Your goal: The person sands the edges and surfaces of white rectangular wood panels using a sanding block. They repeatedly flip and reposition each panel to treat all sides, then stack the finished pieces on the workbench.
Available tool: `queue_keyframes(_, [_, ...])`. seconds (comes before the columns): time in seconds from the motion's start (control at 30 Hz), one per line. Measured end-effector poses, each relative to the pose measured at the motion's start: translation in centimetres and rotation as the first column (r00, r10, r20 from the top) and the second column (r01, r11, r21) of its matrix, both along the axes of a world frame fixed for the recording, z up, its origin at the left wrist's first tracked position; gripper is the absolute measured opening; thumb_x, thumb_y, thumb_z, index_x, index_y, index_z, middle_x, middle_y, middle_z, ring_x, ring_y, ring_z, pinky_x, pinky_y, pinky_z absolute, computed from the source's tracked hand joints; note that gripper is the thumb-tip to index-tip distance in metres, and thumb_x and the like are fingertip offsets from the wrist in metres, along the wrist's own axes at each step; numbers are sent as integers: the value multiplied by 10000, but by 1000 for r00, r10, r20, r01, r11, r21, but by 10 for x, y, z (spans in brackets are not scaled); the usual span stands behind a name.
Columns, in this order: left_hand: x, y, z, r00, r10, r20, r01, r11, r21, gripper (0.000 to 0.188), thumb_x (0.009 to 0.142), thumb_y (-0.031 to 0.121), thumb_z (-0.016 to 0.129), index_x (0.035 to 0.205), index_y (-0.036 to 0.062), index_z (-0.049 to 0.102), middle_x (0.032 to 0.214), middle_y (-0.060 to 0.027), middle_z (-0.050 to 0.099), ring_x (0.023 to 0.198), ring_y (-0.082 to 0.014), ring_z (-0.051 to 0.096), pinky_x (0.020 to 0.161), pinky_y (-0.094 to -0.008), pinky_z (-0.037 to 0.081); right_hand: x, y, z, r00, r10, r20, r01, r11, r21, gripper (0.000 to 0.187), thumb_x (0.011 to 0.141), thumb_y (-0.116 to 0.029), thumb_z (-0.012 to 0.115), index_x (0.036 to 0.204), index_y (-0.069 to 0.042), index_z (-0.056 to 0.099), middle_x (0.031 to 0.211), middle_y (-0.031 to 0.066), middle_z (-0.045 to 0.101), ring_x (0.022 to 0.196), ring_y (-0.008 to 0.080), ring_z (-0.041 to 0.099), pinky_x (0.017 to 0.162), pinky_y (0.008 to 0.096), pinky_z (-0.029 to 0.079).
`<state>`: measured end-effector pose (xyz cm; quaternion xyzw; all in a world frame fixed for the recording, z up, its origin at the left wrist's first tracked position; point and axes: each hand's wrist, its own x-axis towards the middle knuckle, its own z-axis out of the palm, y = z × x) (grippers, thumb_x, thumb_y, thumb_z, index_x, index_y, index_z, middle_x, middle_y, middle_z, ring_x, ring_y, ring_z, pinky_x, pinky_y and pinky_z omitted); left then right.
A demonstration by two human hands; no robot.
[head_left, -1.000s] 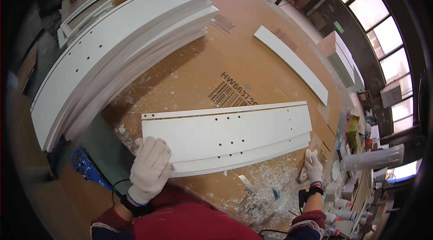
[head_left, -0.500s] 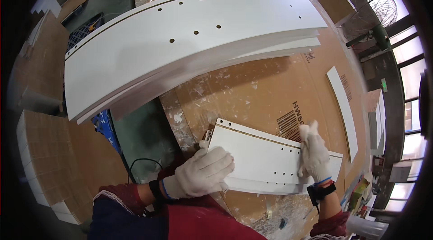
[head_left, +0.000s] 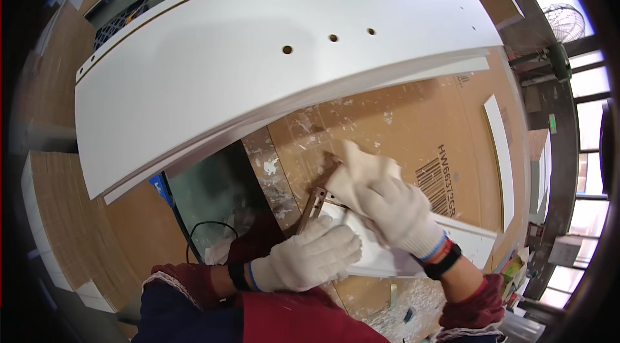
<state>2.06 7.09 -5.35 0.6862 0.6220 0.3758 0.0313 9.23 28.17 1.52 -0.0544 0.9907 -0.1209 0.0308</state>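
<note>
My left hand, in a white knit glove, grips the near end of a white board that lies on the cardboard-covered table. My right hand, also gloved, holds a cream cloth and presses it on the board's end next to the left hand. A stack of long white boards with drilled holes lies across the far side of the table, apart from both hands.
A narrow white strip lies at the right of the table. Flat cardboard sheets are stacked at the left. A blue object and a black cable sit below the table's left edge. Windows line the right wall.
My view has moved closer to the board's left end. The right hand has slid left along the board with the cloth and now works beside the left hand.
</note>
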Motion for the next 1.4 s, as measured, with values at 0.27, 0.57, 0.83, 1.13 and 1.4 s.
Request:
queue_keyframes(0.27, [5,5,1,991,-7,136,11,1000,-26,354,776,310,709,1023,59,675,1076,-73,660,1040,-228,630,928,-431,480,58,26,-15,955,-287,-71,281,956,-85,391,784,-266,784,1086,-64,638,915,112,628,715,316,647,604,395,526])
queue_keyframes(0.57, [19,19,30,986,-154,59,147,982,115,359,720,240,753,1015,59,658,1066,-80,640,1037,-232,618,907,-415,500,26,2,-5,892,-448,56,445,852,-277,353,883,-273,685,1181,-98,617,908,116,615,779,342,640,686,398,529])
queue_keyframes(0.83, [30,15,12,991,-60,-123,64,998,24,257,771,97,659,1027,87,677,1132,-41,665,1083,-206,626,913,-372,503,151,77,20,981,-176,82,158,969,189,269,808,-268,724,1031,-138,648,894,69,592,759,267,624,621,390,508])
queue_keyframes(1.13, [32,10,4,989,-144,-42,142,989,-31,366,780,33,659,1144,59,682,1218,-89,658,1158,-227,614,940,-362,527,163,57,14,931,-339,135,310,930,198,167,768,-166,679,900,-108,595,891,71,595,704,267,607,582,388,497])
queue_keyframes(1.4, [31,20,18,991,-119,-64,116,992,-38,269,758,142,687,1019,77,696,1062,-58,689,998,-208,660,841,-346,522,8,-19,4,994,-46,-102,47,999,4,293,803,-153,618,1093,-115,621,879,78,539,659,217,623,531,336,527])
